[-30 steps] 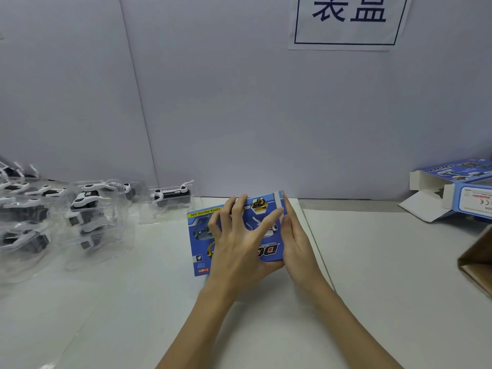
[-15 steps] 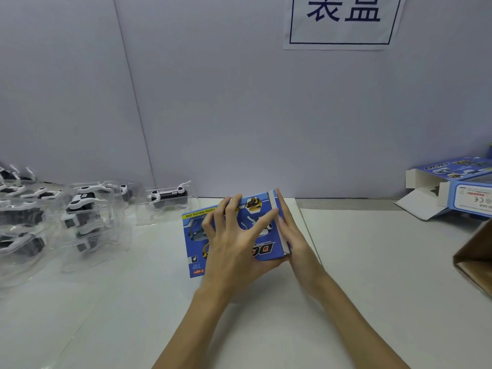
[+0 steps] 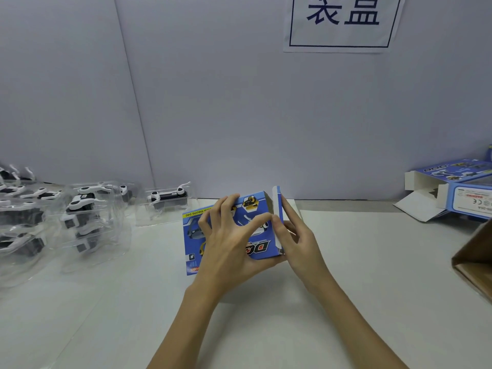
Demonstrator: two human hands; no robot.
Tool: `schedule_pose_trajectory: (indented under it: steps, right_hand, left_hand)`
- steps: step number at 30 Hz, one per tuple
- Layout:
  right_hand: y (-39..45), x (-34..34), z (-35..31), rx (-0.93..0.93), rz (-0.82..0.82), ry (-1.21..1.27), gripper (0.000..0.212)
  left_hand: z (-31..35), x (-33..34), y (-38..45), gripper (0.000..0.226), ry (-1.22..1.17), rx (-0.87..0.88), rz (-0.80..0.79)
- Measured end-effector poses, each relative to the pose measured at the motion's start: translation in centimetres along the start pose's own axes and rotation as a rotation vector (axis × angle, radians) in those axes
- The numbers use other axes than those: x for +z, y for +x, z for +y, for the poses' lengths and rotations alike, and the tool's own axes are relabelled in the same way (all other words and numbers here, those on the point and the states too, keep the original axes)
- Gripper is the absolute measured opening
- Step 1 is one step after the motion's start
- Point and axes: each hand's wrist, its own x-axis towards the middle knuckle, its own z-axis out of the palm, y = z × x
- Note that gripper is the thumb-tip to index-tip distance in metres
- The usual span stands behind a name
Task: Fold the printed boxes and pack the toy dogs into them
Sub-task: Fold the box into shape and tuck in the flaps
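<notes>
Blue printed box (image 3: 255, 235) sitting on the white table (image 3: 359, 275), left hand (image 3: 229, 249) gripping its top face, right hand (image 3: 298, 241) pinching the side flap (image 3: 277, 217).

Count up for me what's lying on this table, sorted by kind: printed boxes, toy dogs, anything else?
Blue printed boxes: 2, one held in both hands, one open at far right.
Toy dogs in clear packs: at least 4 distinct, e.g.; the left pile overlaps too much to count exactly.
Brown cardboard carton: 1.
Total: at least 7.
</notes>
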Motion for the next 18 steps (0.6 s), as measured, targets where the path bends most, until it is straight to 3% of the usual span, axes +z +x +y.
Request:
schedule_pose_trajectory:
  steps: [4, 11, 15, 18]
  right_hand:
    - [-0.1, 0.2, 0.0, -0.028, -0.022, -0.015, 0.063]
    - [-0.2, 0.0, -0.4, -0.062, -0.116, 0.004, 0.049]
    - [-0.2, 0.5, 0.2, -0.064, -0.133, -0.06, 0.06]
    - [-0.2, 1.1, 0.4, -0.078, -0.183, -0.118, 0.056]
  left_hand:
    - [0.0, -0.4, 0.1, 0.073, 0.055, -0.011, -0.014]
    - [0.0, -1.1, 0.4, 0.075, 0.123, -0.002, 0.007]
    - [-0.1, -1.1, 0.3, 0.073, 0.139, 0.007, 0.002]
    - [0.0, -1.0, 0.3, 0.071, 0.15, 0.003, 0.004]
